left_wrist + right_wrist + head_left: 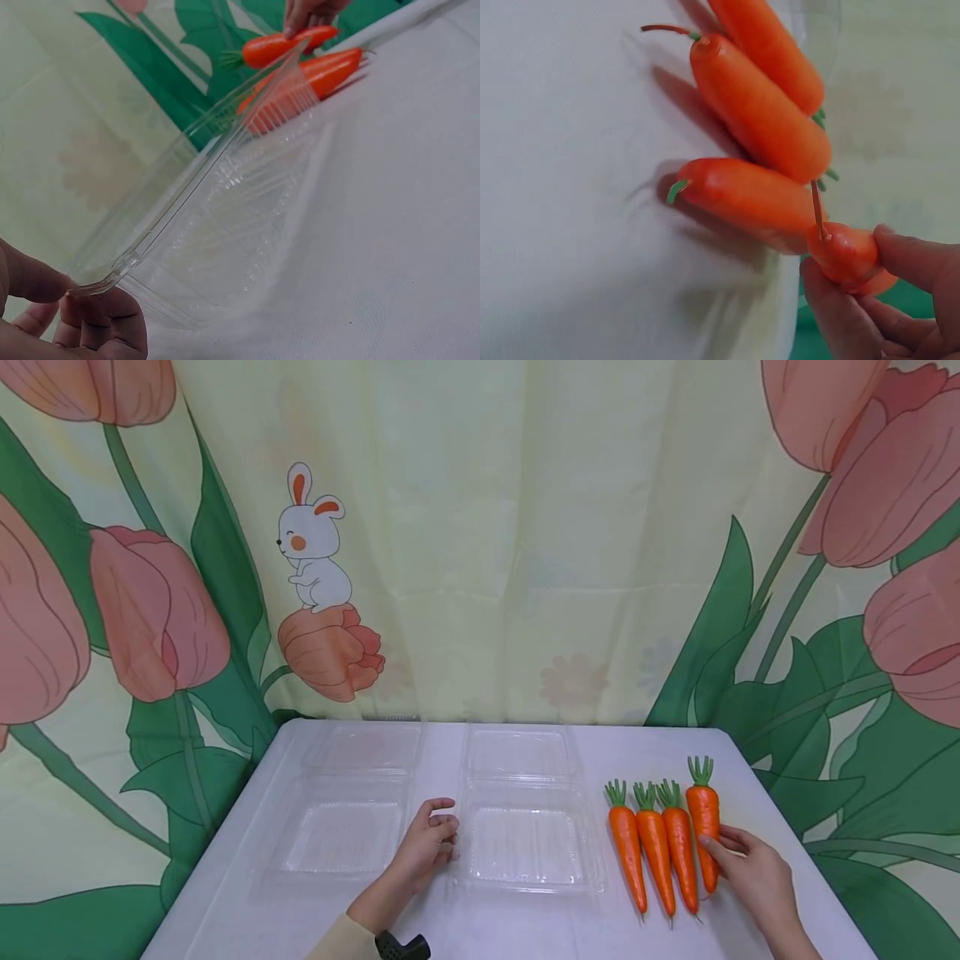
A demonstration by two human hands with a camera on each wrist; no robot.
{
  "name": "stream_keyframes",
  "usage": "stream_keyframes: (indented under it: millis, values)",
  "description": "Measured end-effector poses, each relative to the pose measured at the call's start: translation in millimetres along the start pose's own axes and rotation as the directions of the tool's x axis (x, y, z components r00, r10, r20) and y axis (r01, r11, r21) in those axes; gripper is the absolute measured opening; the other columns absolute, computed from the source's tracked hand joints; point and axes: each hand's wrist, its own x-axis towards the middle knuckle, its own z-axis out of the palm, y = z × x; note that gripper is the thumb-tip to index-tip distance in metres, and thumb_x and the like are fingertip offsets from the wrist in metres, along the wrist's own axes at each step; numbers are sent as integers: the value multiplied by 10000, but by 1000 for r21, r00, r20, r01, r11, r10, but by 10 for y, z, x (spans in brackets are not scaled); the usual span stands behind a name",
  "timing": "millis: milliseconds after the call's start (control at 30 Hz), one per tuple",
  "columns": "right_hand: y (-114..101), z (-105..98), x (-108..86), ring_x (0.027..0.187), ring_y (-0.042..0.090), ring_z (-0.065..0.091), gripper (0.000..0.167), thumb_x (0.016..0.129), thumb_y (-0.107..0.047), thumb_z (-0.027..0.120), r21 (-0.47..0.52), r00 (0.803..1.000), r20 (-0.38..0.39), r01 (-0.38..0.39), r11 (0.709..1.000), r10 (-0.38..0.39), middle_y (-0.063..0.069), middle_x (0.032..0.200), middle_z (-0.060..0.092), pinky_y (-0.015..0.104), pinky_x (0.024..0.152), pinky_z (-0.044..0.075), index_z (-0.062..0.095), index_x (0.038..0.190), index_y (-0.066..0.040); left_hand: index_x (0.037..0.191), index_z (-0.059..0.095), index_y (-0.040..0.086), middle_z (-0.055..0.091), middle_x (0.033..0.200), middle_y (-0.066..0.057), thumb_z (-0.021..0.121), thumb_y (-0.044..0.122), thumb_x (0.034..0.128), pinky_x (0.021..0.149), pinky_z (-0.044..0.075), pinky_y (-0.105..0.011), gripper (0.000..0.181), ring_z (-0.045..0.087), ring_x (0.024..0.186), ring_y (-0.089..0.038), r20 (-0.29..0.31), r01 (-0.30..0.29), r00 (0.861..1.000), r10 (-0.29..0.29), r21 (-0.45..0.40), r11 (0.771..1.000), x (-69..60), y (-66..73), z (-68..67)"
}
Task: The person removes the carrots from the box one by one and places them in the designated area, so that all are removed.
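Between thumb and fingers, my right hand [753,872] pinches the rightmost carrot [703,827], an orange one with a green top. In the right wrist view that carrot [847,255] is seen tip-on, raised off the table beside the others. Three more carrots [651,852] lie side by side just to its left. My left hand [431,843] is at the left edge of an open clear plastic box [525,843]. The left wrist view shows its thumb and fingers pinching a corner of the box's rim [112,274].
A second open clear box [345,835] lies left of my left hand, its lid [363,747] folded back. The near box's lid [519,753] also lies toward the back. Behind the white table [510,927] hangs a curtain [480,543] printed with tulips and a rabbit.
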Motion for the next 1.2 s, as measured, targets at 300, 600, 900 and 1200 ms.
stream_keyframes:
  millis: [300,600,900,1200]
  values:
    - [167,2,111,845,281,682,707,963,-330,734,-32,999,29,-44,999,45,388,1191,607,351,687,614,471,1377,180,1434,349,44,528,1020,-57,548,51,1033,660,484,-279,448,526,815,-179,-10,-4,1000,4,-2,1000,-38,11,23]
    - [255,28,149,848,307,672,712,959,-320,733,-97,997,65,-25,995,32,392,1155,610,369,687,615,468,1350,213,1420,346,64,506,1026,-61,526,43,1036,671,481,-277,425,506,817,-180,-58,-23,998,24,17,1000,-57,15,30]
    - [195,10,115,872,335,642,715,961,-341,725,-164,994,107,12,986,5,385,1118,613,392,710,613,477,1308,233,1410,347,59,501,1017,-59,518,36,1029,664,472,-274,417,495,809,-181,-80,-24,996,25,14,1000,-50,-2,24]
    - [175,4,147,1000,443,600,732,966,-312,704,-151,995,91,-19,988,33,410,1217,549,425,761,616,397,1386,203,1402,350,57,497,1015,-62,509,39,1037,665,477,-271,398,491,811,-184,-78,-21,997,22,13,1000,-68,5,27]
